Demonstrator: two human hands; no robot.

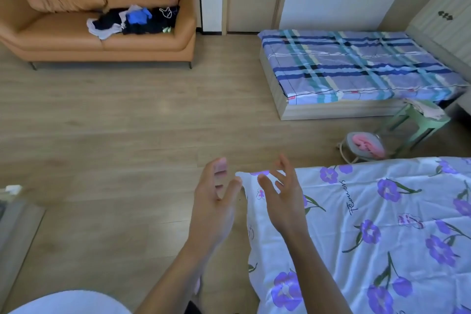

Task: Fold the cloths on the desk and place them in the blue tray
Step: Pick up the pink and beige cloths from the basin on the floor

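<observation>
Two hands, left hand (216, 208) and right hand (285, 203), spread near wrinkled floral cloth (387, 245).

Bare wooden floor (127, 115) lies open left and ahead. A flowered sheet (369, 224) fills the near right; a stool (418, 122) and basket (364, 145) stand beyond it.

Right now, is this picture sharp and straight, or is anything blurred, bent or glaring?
In the head view the fingertips of the left hand are smeared by blur, while the right hand is sharper. The wide lens bows the edges of the plaid bed. The light is soft and even, with a faint sheen on the floor.
</observation>
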